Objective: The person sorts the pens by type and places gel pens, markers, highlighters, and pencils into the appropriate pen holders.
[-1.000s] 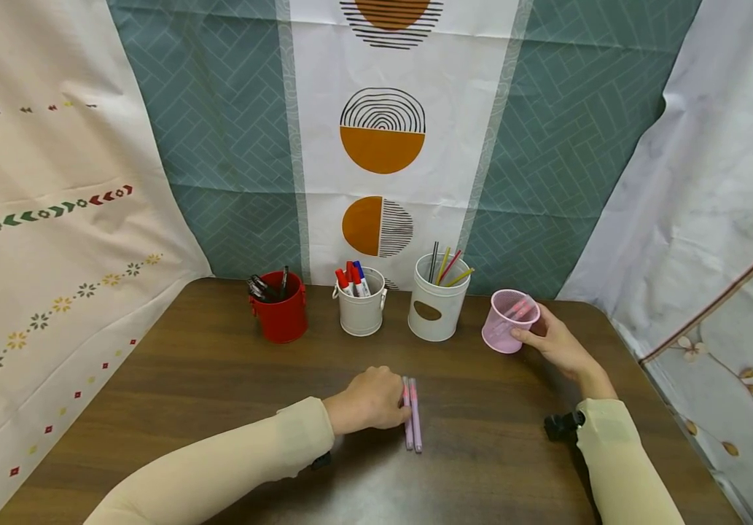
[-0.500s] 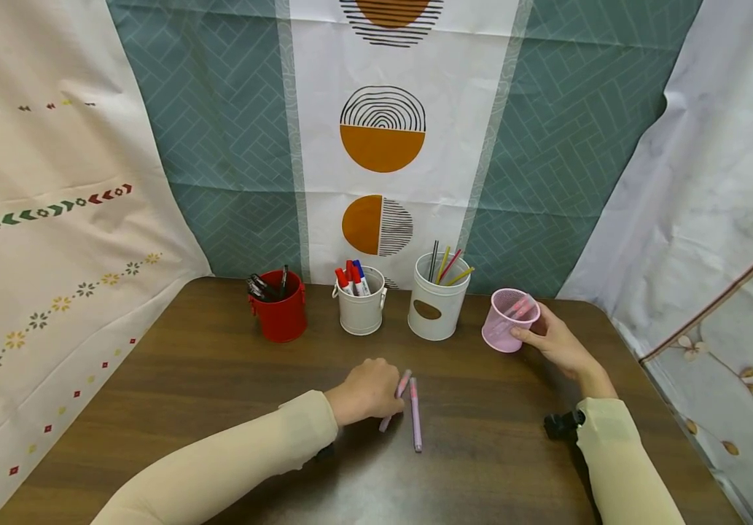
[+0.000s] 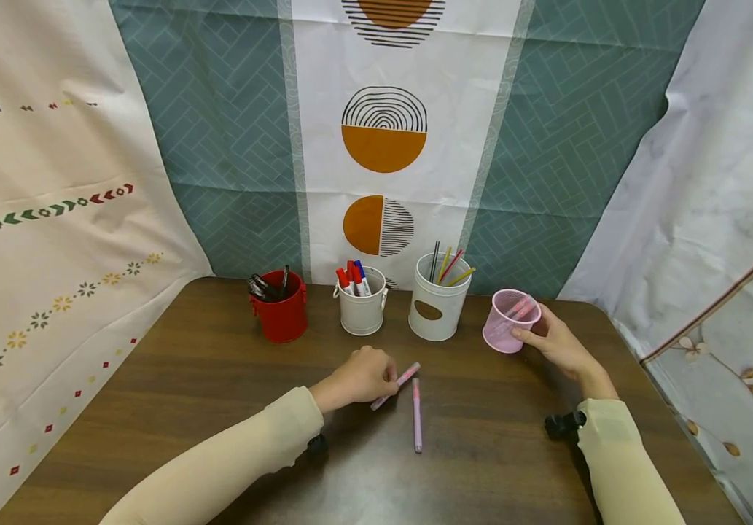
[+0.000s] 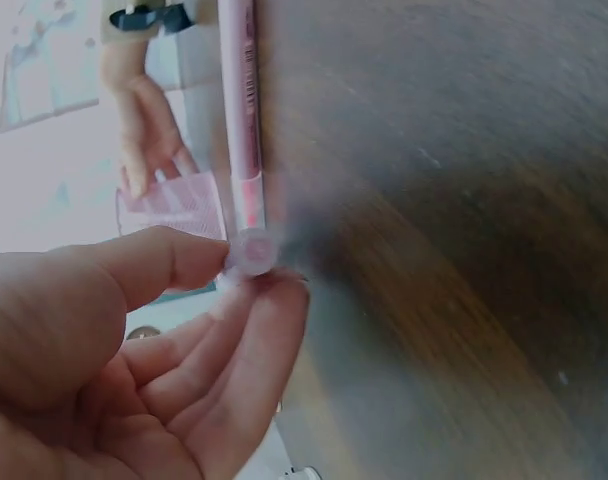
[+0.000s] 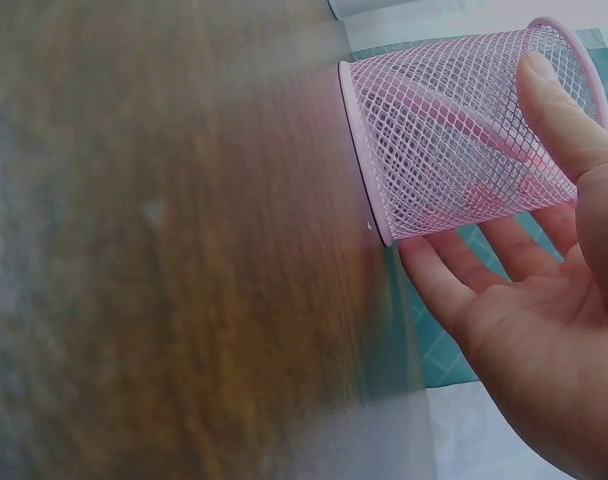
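Note:
Above the table's middle my left hand [image 3: 361,375] pinches a pale pink pen [image 3: 409,373] between thumb and fingers; the pen slants, its far end up to the right. In the left wrist view the held pen [image 4: 254,251] shows end-on at the fingertips. A second pink pen [image 3: 418,419] lies on the table just right of that hand. My right hand [image 3: 561,348] holds a pink mesh pen cup [image 3: 499,332] at the right, its thumb on the near side and fingers behind and beneath. Inside the mesh, pink pens [image 5: 454,115] lean toward the rim.
Along the back of the brown table [image 3: 481,437] stand a red bucket [image 3: 282,317] of black pens, a small white bucket [image 3: 361,313] of red and blue markers, and a taller white holder [image 3: 445,313] with thin coloured sticks. A patterned curtain [image 3: 232,146] hangs behind them.
My left hand has picked one pen away from beside the other, moving it slightly left and back and turning it to a slant. The right hand and mesh cup stay put.

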Demonstrator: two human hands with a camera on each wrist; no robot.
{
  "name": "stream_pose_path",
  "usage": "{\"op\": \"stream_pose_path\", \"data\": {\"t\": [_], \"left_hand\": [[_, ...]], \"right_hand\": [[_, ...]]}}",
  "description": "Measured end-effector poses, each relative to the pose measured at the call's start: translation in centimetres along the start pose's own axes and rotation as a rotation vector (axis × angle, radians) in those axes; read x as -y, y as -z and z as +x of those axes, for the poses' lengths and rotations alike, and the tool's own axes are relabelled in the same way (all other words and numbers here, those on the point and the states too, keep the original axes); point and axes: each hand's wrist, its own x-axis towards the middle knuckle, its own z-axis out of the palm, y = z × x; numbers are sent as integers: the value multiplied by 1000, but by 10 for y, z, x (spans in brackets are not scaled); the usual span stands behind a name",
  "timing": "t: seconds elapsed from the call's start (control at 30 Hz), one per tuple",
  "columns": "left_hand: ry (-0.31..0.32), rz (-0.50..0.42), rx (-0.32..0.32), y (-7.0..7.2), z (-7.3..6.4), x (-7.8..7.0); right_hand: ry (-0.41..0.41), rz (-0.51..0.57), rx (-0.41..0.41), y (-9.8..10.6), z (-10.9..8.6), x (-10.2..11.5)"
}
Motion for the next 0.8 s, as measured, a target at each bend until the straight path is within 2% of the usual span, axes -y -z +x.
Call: {"op": "stream_pose_path", "data": {"t": [0.3,0.53,0.8], "left_hand": [[-70,-177,-67,-1,11,2],[-138,-361,-127,-5,26,-5],[-138,-482,-211,-8,46,-16]], "right_hand": [[-8,6,-4,1,-2,-2],[-5,5,-2,1,-1,-1],[-6,-1,-7,0,0,0]]}}
